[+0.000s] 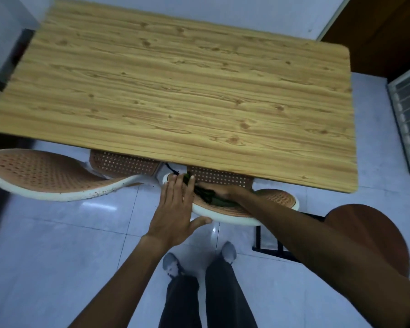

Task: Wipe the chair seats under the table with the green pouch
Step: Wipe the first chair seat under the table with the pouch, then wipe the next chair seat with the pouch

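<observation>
Two orange perforated chair seats with white rims are showing from our head view, the left chair seat [40, 172] swung out clear of the light wood-grain rectangular table [175, 95] and the right chair seat [277, 200] lying half under its near edge. We are laying our left hand [175, 209] open and flat, fingers spread, on the right seat's near rim, gripping nothing, while our right hand [223, 190] is pressing the crumpled dark green fabric pouch [208, 195] onto that seat; we cannot tell how far its fingers are closing.
</observation>
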Available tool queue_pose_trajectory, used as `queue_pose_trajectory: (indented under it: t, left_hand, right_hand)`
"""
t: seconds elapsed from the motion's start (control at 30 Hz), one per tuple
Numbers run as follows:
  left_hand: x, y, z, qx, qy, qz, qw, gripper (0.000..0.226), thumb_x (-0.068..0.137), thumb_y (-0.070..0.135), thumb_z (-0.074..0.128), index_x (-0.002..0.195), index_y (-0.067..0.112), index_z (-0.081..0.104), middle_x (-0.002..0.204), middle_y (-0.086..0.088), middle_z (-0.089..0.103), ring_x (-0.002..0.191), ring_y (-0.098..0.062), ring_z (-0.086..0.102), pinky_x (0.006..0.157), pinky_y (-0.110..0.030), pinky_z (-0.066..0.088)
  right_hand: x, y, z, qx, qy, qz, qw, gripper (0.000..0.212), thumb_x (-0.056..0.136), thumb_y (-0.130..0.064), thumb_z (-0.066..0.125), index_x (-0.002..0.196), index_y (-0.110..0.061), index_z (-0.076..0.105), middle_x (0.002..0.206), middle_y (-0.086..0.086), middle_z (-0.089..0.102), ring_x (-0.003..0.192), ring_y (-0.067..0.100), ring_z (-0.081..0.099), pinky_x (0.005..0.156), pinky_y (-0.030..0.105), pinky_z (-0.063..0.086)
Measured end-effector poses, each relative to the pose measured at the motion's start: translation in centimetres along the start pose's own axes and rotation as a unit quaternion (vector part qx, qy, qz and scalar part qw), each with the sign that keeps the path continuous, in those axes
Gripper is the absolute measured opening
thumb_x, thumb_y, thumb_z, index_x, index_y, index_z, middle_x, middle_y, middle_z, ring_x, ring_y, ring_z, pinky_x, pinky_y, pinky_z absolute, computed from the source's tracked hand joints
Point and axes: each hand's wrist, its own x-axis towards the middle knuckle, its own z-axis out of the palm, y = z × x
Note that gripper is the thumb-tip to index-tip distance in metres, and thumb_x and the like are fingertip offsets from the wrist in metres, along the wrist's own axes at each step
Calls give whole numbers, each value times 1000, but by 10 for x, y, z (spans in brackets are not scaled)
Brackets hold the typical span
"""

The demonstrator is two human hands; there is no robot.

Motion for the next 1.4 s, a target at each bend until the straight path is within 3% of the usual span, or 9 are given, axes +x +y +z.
queue_pose_trajectory:
  t: [0.2,0.33,0.43,0.53,0.83,1.0,1.1,1.2,1.4]
  left_hand:
    - [0,0,-1,-17,20,8,1000,112,83,87,25,158,5,11,165,-22,16,155,-36,7,125,-55,11]
    - [-1,1,-3,-10,17,3,1000,112,83,87,24,158,4,13,164,-22,18,155,-37,10,126,-52,4]
    - [-2,3,-6,-7,10,3,1000,113,82,87,21,158,3,13,164,-23,18,155,-38,10,126,-53,5]
    - [-1,4,-9,-9,0,3,1000,114,81,87,20,158,3,10,165,-22,15,155,-38,8,126,-53,5]
    - [-1,1,-12,-23,-34,-1,999,108,83,84,14,158,6,7,166,-16,6,155,-35,-1,125,-53,0]
    - [2,8,-19,-143,-11,-30,989,92,85,80,-2,154,27,26,163,-10,15,155,-36,-3,123,-58,1]
    - [5,26,-21,-154,3,-53,987,88,78,91,7,139,40,44,158,-5,23,153,-40,0,120,-63,-4]
    - [6,41,-17,-90,10,-81,993,79,83,85,21,136,34,51,156,-8,31,152,-43,7,118,-62,-8]
    - [8,70,-15,-70,70,-87,991,37,98,43,43,110,17,65,121,-6,67,133,-29,50,118,-66,12]
  right_hand:
    - [2,62,-45,-173,47,197,964,56,101,-46,39,146,-12,40,152,10,42,136,29,44,112,38,35]
    - [-40,75,-73,-168,11,212,963,41,93,-63,45,114,-31,58,120,-5,59,84,12,54,85,30,36]
    - [-78,85,-79,-267,7,161,950,75,82,-79,25,136,-35,52,140,-4,53,118,24,54,104,40,40]
    - [-109,102,-59,-366,38,106,924,69,93,-61,9,153,-30,27,162,0,27,148,27,23,119,57,14]
    - [-132,59,69,-397,283,39,872,71,96,-53,12,157,-18,17,164,6,22,150,37,17,118,64,6]
    - [-114,28,98,-299,308,-18,903,70,97,-44,23,158,-17,2,167,4,-1,154,24,-4,122,51,-6]
    - [-129,34,85,-88,405,-50,909,61,96,-29,45,152,-10,30,160,7,29,150,23,22,123,42,16]
    - [-144,61,54,-130,551,81,820,43,92,-34,55,127,-10,58,135,12,54,123,33,48,101,48,43]
    - [-143,76,49,-114,508,126,844,41,98,-41,47,113,-8,65,104,17,59,86,33,61,74,40,52]
